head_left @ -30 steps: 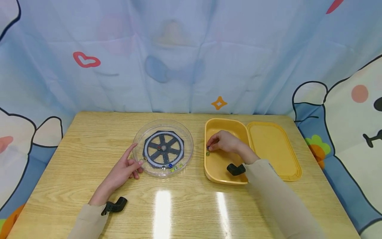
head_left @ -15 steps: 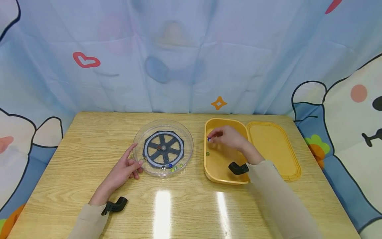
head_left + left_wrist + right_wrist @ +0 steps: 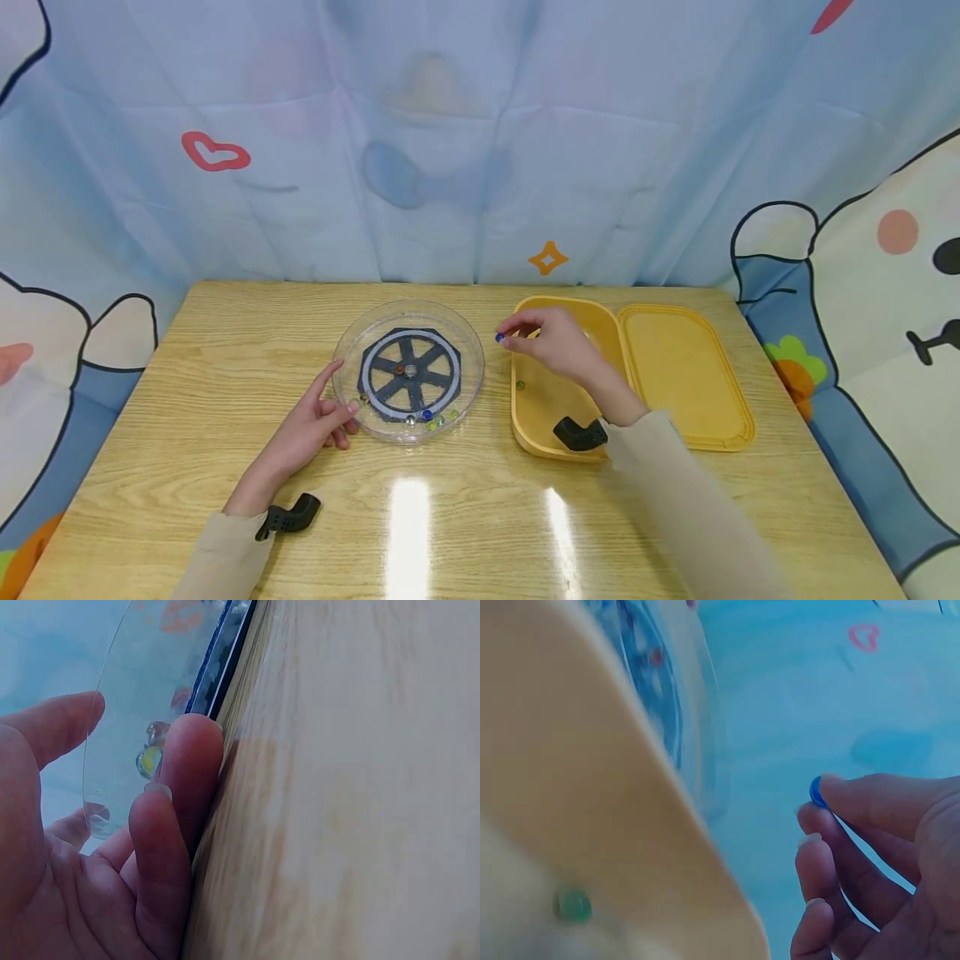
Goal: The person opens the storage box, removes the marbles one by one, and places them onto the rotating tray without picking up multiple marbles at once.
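Note:
My right hand [image 3: 558, 342] pinches a blue marble [image 3: 500, 337] between thumb and fingertip, just past the left rim of the yellow box [image 3: 542, 417]. In the right wrist view the marble [image 3: 817, 792] shows at the tip of the thumb. One green marble [image 3: 521, 385] lies inside the box by its left wall. My left hand [image 3: 303, 433] holds the left rim of a clear round dish [image 3: 470, 367], its fingers lying low against the dish and table. Several marbles, among them a blue one [image 3: 427, 415], sit near the dish's front edge.
A dark wheel-shaped pattern [image 3: 410, 407] with spokes shows through the dish. Right of the box lies a flat yellow lid [image 3: 686, 379]. Behind the wooden table [image 3: 480, 517] hangs a patterned blue curtain [image 3: 450, 208].
My right hand has lifted the blue marble out of the box and moved it left past the rim. The green marble stays in the box; my left hand keeps its place.

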A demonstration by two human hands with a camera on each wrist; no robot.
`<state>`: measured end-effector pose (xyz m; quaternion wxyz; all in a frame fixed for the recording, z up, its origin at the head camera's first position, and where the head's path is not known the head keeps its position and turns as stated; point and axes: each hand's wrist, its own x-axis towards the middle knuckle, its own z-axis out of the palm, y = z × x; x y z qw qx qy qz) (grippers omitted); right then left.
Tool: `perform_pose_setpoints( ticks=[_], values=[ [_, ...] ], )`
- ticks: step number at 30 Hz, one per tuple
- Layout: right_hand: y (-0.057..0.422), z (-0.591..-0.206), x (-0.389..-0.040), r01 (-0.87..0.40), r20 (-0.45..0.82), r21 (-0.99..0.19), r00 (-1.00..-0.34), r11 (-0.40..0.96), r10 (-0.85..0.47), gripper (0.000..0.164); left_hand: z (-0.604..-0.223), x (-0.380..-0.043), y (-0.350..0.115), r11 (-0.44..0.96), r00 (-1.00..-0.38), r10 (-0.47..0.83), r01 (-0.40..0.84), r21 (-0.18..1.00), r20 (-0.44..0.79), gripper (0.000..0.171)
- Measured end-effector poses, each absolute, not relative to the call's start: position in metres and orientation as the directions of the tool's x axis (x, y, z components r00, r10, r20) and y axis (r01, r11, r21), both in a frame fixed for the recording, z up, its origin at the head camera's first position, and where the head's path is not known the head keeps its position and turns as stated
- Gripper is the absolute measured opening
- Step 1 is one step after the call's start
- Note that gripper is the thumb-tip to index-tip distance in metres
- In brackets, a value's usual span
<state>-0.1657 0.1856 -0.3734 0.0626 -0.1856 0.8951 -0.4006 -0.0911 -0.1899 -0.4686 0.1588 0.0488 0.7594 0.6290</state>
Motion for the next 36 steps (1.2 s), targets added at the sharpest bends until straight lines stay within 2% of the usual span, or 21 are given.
perform_pose_setpoints(
  ticks=[6,14,18,27,31,36],
  values=[
    [0.149,-0.377,-0.149,-0.333,0.068,-0.749,-0.899,0.573,-0.433,0.011,-0.47,-0.092,-0.19,0.198,-0.947,0.269,-0.124,0.972,-0.176,0.076],
    [0.105,-0.386,-0.129,-0.431,0.096,-0.734,-0.831,0.525,-0.548,0.01,-0.471,-0.092,-0.19,0.197,-0.947,0.268,-0.123,0.973,-0.174,0.075],
    [0.095,-0.385,-0.126,-0.437,0.104,-0.735,-0.828,0.518,-0.551,0.01,-0.471,-0.092,-0.19,0.203,-0.948,0.266,-0.122,0.971,-0.174,0.075],
    [0.094,-0.386,-0.129,-0.37,0.052,-0.785,-0.839,0.497,-0.542,0.011,-0.47,-0.092,-0.19,0.202,-0.947,0.266,-0.126,0.971,-0.178,0.076],
    [0.106,-0.381,-0.131,-0.33,0.033,-0.797,-0.86,0.506,-0.509,0.009,-0.47,-0.093,-0.19,0.201,-0.947,0.269,-0.123,0.972,-0.176,0.075],
    [0.13,-0.376,-0.139,-0.335,0.068,-0.772,-0.888,0.54,-0.454,0.008,-0.471,-0.093,-0.19,0.194,-0.947,0.269,-0.125,0.973,-0.175,0.075]
  ],
)
